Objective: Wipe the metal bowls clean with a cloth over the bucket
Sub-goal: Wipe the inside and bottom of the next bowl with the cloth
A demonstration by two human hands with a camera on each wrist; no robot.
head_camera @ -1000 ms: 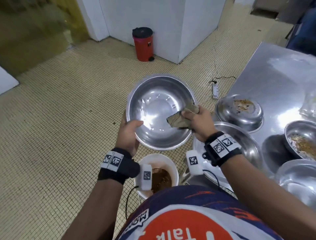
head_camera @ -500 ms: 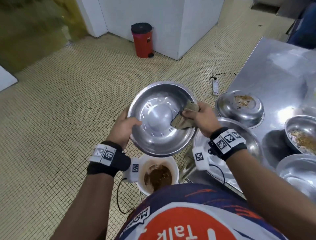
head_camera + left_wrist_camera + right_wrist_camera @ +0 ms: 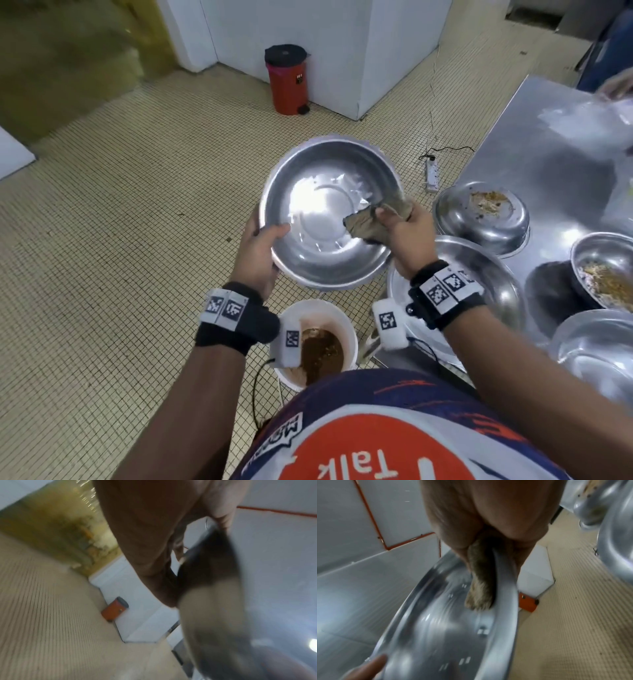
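My left hand [image 3: 258, 250] grips the metal bowl [image 3: 329, 212] rim, thumb inside, tilted above the bucket [image 3: 318, 342]; my right hand [image 3: 407, 236] pinches the cloth [image 3: 364, 224] against its inner wall.

Tiled floor [image 3: 102, 274], white walls [image 3: 342, 51] (red bin [image 3: 287, 82] alongside), steel table [image 3: 548, 154].

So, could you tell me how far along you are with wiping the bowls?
Nearly done with one: the bowl the left hand grips looks shiny inside, and the right hand presses the cloth at its rim. Left: an upturned bowl with crumbs on its base and a food-filled bowl on the table.
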